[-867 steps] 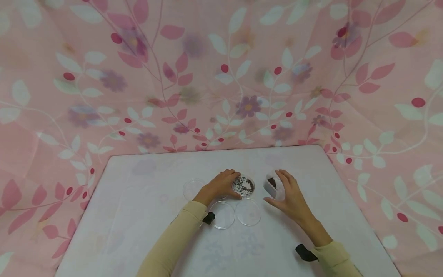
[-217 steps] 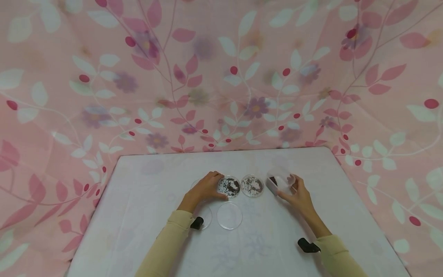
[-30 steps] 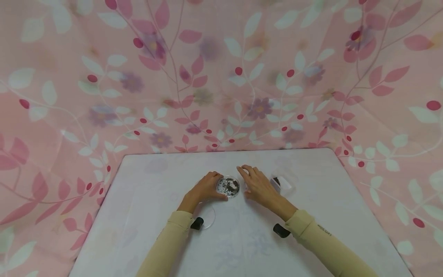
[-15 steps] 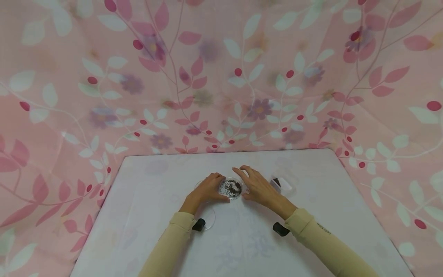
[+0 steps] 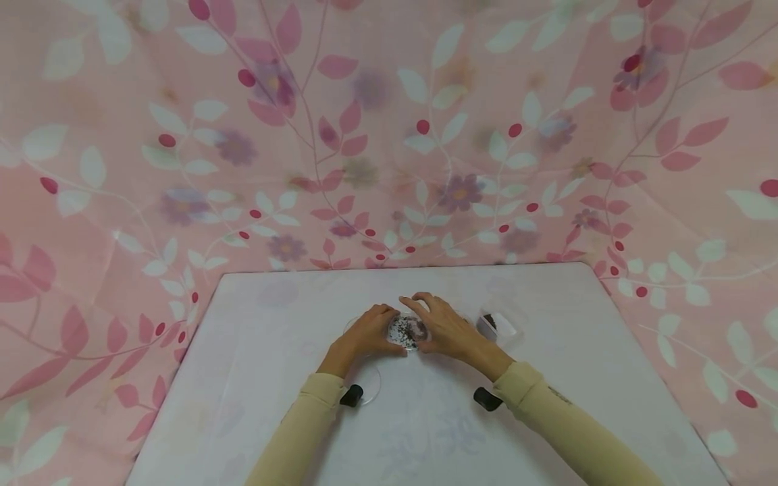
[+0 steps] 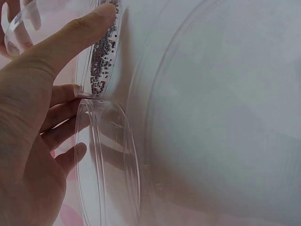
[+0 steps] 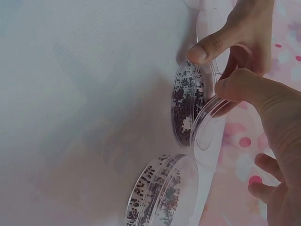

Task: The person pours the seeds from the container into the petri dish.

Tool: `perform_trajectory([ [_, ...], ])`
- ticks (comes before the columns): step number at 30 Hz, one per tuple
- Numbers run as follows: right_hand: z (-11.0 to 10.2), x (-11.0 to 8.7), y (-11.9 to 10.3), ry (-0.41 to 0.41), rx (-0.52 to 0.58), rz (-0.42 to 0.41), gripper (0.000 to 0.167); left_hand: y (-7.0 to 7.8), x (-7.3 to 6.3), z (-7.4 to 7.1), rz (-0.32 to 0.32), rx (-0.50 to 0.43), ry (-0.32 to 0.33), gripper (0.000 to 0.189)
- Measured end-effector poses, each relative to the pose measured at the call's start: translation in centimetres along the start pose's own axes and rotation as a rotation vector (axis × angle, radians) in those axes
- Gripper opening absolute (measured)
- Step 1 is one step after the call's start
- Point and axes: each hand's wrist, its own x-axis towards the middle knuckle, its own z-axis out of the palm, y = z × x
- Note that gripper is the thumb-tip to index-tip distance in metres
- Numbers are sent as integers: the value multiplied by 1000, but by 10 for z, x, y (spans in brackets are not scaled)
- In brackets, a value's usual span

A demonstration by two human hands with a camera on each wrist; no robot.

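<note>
My left hand grips the rim of a clear petri dish holding dark granules, thumb at its near edge. My right hand pinches a clear lid, tilted over the dish's right part in the right wrist view. A second petri dish, with granules inside and a lid on it, stands to the right, mostly hidden by the right hand in the head view. In the left wrist view, an empty petri dish sits beside the filled one, below the left fingers.
A clear plastic box with dark granules stands on the right of the white-covered table. Another clear round lid lies near the left wrist. A pink floral cloth hangs behind the table.
A lid left the table's near side since 7.2 s ago, when the right hand was at the box. Over the last second, the right hand has moved left, bringing a lid over the dish.
</note>
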Motion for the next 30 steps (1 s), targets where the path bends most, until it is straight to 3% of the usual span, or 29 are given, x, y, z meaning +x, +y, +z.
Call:
perform_trajectory([
  [13,10,12,-2,-2,8,-65,94,1,-3,-3,4,-13,2,92],
  [23,17,17,-5,-99,13,-65,77,-13,-7,-1,46,52,38,92],
  [30,25,19,-5,-153,23,-48,75,-22,-13,-2,42,53,34,95],
])
